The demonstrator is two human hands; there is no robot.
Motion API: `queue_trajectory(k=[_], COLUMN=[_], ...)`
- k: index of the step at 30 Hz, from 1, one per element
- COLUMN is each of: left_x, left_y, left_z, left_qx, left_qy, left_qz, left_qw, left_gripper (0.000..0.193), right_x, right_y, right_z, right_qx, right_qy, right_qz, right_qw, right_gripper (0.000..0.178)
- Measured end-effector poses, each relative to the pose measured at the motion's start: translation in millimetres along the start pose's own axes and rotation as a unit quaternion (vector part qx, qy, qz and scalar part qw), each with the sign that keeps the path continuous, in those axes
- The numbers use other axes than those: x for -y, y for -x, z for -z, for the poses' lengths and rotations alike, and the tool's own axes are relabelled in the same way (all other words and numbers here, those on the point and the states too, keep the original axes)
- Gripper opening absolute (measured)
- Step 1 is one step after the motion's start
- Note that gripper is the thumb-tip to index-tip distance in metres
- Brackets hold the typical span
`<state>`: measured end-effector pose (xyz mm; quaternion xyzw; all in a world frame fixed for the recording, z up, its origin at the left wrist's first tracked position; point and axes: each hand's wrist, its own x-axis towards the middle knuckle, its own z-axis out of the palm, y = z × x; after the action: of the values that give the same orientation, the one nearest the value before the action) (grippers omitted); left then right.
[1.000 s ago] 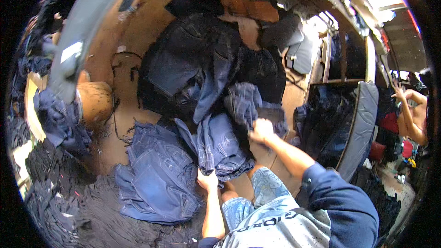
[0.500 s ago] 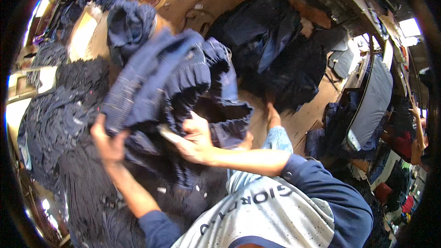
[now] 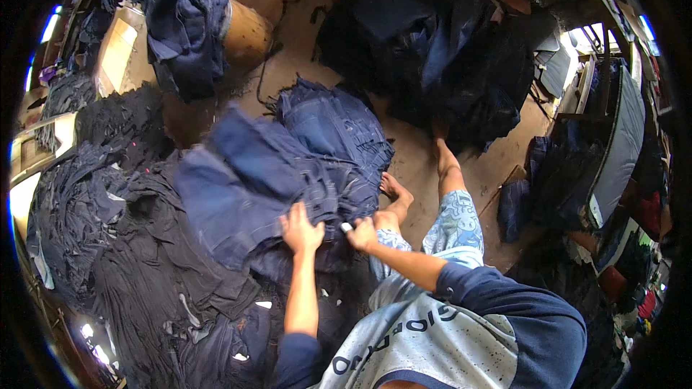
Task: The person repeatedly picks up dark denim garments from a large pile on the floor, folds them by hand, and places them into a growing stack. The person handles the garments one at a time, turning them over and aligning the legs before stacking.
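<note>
A pair of dark blue jeans (image 3: 252,180) with pale stitching lies across a heap at the centre, its far-left part blurred by motion. My left hand (image 3: 301,230) rests on the denim near the waistband, fingers apart. Just to its right, my right hand (image 3: 362,235) is closed at the near edge of the jeans. A small white tip (image 3: 347,227) shows at its thumb side; I cannot tell what it belongs to. Beyond the jeans, folded blue denim (image 3: 335,126) is stacked beside my bare foot (image 3: 396,187).
Dark garments (image 3: 158,245) are heaped on the left. A large dark cloth pile (image 3: 432,36) stands ahead, beyond my other leg. More denim (image 3: 186,36) hangs over a brown rounded support (image 3: 247,36) at the far left. A grey padded board (image 3: 621,144) leans at the right.
The raised jeans have come down and spread over the heap. My left hand has moved right onto the denim, and my right hand has shifted right and nearer to me.
</note>
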<state>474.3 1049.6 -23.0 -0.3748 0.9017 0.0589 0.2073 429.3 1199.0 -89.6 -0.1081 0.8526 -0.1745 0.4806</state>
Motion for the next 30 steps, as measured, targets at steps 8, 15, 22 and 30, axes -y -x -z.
queue_trajectory(k=[8, 15, 22, 30], left_x=[40.4, 36.8, 72.6, -42.2], left_y=[-3.3, -20.9, -53.1, -79.5], left_z=[-90.9, -73.2, -12.5, -99.6], left_qx=[0.045, 0.058, -0.117, 0.058], left_qy=[0.189, 0.174, 0.369, 0.099], left_qz=[-0.001, 0.07, 0.088, 0.098], left_qw=[0.981, 0.981, 0.918, 0.989], left_gripper=[0.108, 0.086, 0.061, 0.087], right_x=[-144.5, -135.2, 22.1, -69.9], right_y=[-127.8, -139.2, -142.0, -216.5], right_z=[-49.1, -72.3, 20.2, 40.8], right_qx=[-0.277, 0.142, -0.039, 0.007], right_qy=[-0.212, -0.568, -0.419, -0.133], right_qz=[0.043, -0.034, 0.109, -0.069], right_qw=[0.936, 0.81, 0.901, 0.989], right_gripper=[0.06, 0.03, 0.043, 0.049])
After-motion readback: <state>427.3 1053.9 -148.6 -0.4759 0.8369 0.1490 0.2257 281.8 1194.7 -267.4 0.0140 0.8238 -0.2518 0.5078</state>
